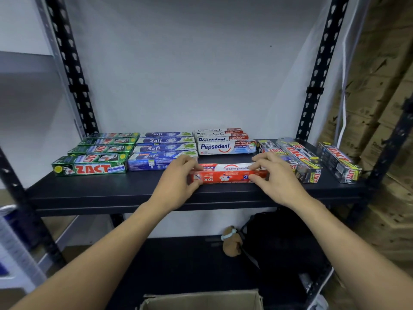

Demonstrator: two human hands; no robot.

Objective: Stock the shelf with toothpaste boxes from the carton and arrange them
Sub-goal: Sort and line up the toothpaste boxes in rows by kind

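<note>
Toothpaste box (228, 176) on shelf (89, 186), held by left hand (178, 183), right hand (276, 177).

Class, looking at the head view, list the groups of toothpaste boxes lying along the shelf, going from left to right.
green Zact boxes → blue Safi boxes → white Pepsodent boxes → black Zact boxes

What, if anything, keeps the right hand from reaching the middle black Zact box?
Probably yes: the middle black Zact box lies uncovered just right of the right hand. But its grip is on the red Pepsodent box, which it must release first.
</note>
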